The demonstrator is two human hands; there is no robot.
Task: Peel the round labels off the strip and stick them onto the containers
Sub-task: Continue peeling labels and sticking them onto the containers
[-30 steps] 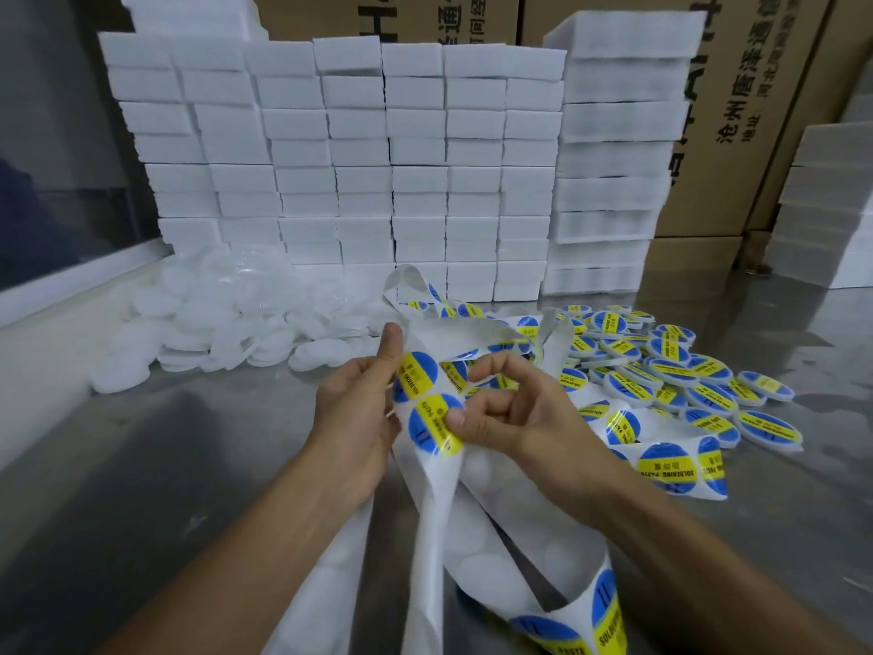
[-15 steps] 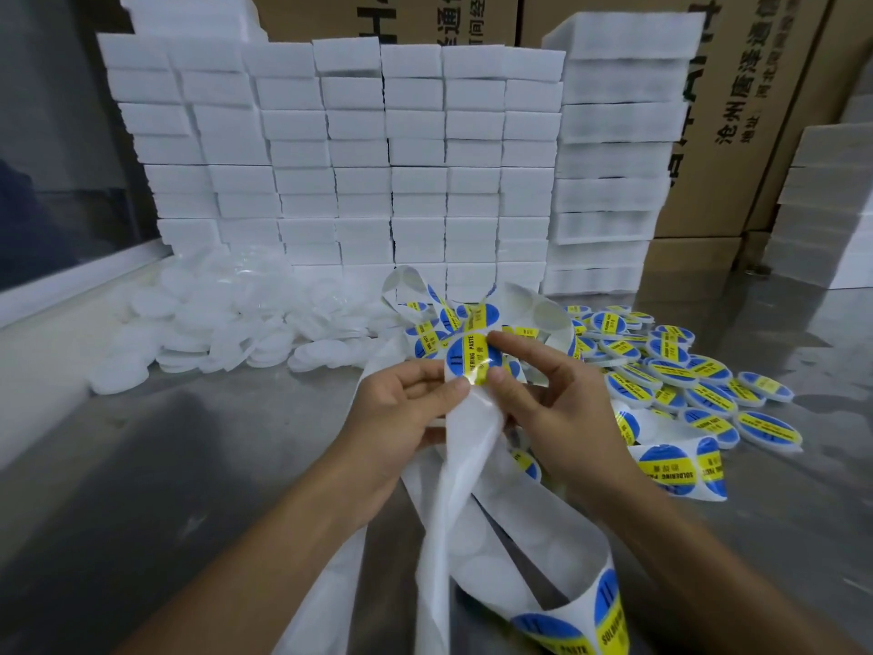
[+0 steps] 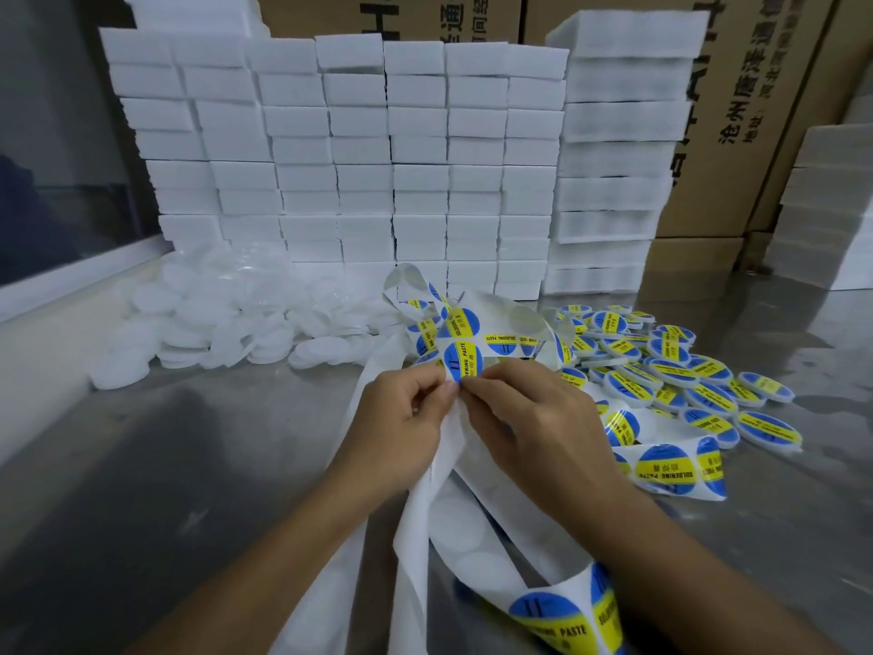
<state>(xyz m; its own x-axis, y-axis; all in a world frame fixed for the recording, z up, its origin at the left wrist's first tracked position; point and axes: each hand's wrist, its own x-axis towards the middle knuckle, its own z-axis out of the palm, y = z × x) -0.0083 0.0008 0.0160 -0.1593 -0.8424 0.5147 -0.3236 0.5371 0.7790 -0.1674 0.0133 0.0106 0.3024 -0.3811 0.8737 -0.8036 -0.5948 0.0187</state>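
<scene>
A long white backing strip (image 3: 427, 484) with round blue-and-yellow labels loops across the steel table. My left hand (image 3: 397, 432) and my right hand (image 3: 534, 418) meet at its upper part. Both pinch the strip at the lower edge of one round label (image 3: 464, 362), fingertips almost touching. Whether that label has lifted from the backing is hidden by my fingers. A heap of plain white round containers (image 3: 226, 323) lies to the left. Labelled containers (image 3: 671, 375) lie in a pile to the right.
Stacks of white foam blocks (image 3: 359, 172) stand along the back, with brown cartons (image 3: 737, 111) behind them. More foam stacks (image 3: 826, 205) are at the far right. A loose end of the strip with labels (image 3: 562, 616) curls near the table's front.
My hands have lifted the strip and drawn together. Before, they held it apart lower down; now both pinch at the lower edge of one label further up.
</scene>
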